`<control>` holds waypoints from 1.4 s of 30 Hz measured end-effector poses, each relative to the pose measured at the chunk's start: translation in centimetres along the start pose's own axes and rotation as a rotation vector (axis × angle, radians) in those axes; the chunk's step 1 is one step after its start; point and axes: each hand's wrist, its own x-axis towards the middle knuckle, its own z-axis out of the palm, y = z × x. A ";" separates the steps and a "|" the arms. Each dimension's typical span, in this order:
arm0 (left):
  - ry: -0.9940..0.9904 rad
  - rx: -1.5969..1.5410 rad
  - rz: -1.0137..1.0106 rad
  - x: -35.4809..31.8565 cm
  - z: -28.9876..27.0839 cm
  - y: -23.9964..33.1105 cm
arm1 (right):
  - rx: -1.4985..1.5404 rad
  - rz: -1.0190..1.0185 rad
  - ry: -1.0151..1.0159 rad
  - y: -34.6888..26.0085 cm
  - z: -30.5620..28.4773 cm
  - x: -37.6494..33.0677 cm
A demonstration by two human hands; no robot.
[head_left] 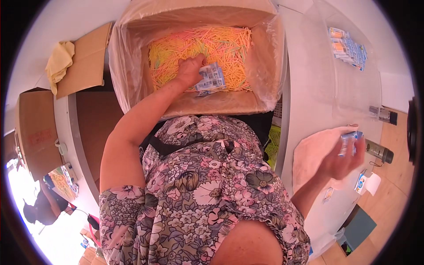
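In front of me a cardboard box point(194, 102) lined with clear plastic holds a mass of thin short sticks point(168, 46) in yellow, orange, pink and green. My left hand point(191, 72) reaches into it, fingers curled down over the sticks; what they hold, if anything, is hidden. Against that hand's thumb side, above the sticks, are blue-and-white printed packets point(213, 78). Off to the right, my right hand point(343, 160) is raised above a pink cloth point(309, 152), its fingers closed around a small blue-and-white packet point(349, 140).
More packets point(349, 51) lie in a clear plastic tray point(357, 95) at the far right. A grey bottle point(379, 151) lies beyond the cloth. At the left are a yellow cloth point(59, 59) on a cardboard flap point(88, 62), and another carton point(37, 132). Another person point(42, 207) appears at the lower left.
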 end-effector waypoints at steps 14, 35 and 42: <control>-0.150 -0.355 0.200 -0.7 -2.4 1.5 | 0.632 -0.101 -0.660 -15.7 15.5 3.5; -0.104 -0.327 0.200 -5.5 -3.0 -0.6 | 0.192 -0.743 -0.725 -23.3 36.0 4.8; -0.103 -0.319 0.263 -4.8 -2.6 -0.7 | 0.144 -0.818 -0.696 -23.5 36.7 4.8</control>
